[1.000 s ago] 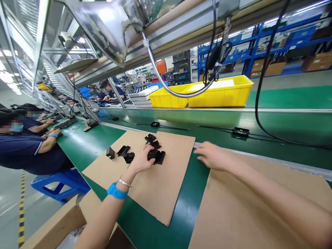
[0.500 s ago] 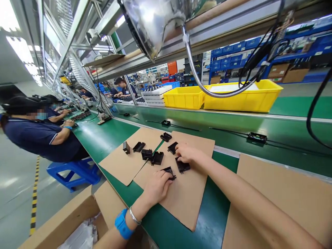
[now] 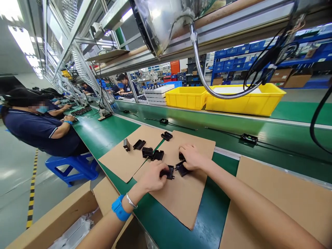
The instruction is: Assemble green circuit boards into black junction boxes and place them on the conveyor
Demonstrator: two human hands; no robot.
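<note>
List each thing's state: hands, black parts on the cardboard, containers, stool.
Left hand: fingers closed on a black part
Right hand: fingers on black parts, grip partly hidden
Far black tray: open side up
Leftmost black part: standing upright
Middle black parts: close together
Cardboard sheets: flat
Carton: open, plastic inside
Yellow bins: open-topped
Blue stool: occupied

1. Grey floor (image 3: 15, 197) with striped yellow-and-black tape (image 3: 31, 192) shows at left.
2. A blue stool (image 3: 61, 162) stands beside the near edge of the green desk (image 3: 119, 128).
3. Blue shelving (image 3: 316, 60) stands beyond its far edge.
4. Ceiling lights (image 3: 20, 39) glow.
</note>
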